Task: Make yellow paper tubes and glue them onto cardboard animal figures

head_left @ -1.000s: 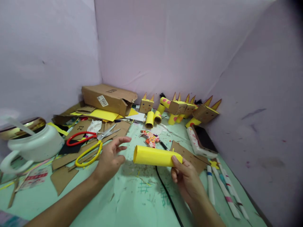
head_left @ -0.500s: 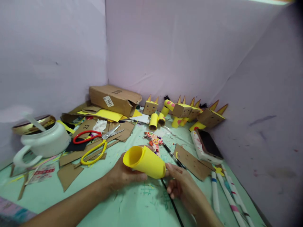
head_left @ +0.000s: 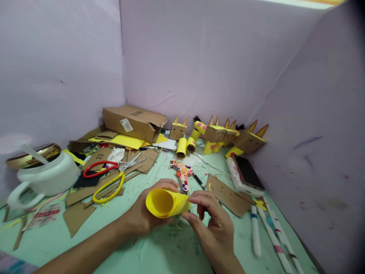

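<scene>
Presently, a yellow tube (head_left: 167,203) is held above the middle of the desk (head_left: 159,251), toward its near edge, open mouth turned to the camera. The left hand (head_left: 144,217) is wrapped round it from behind; the right hand (head_left: 212,224) is pinched on its far end with thumb and forefinger. The sheet is judged rolled into shape, but whether its seam is fixed cannot be told. No spots, head or horns are seen on it, unlike the finished figures (head_left: 228,135) ranged along the far edge; those parts are judged outstanding. Scissors (head_left: 110,177) are noted on cardboard scraps (head_left: 76,217) toward the left edge, a jar (head_left: 47,177) beyond them, a phone (head_left: 246,173) and sticks (head_left: 268,232) toward the right edge.
</scene>
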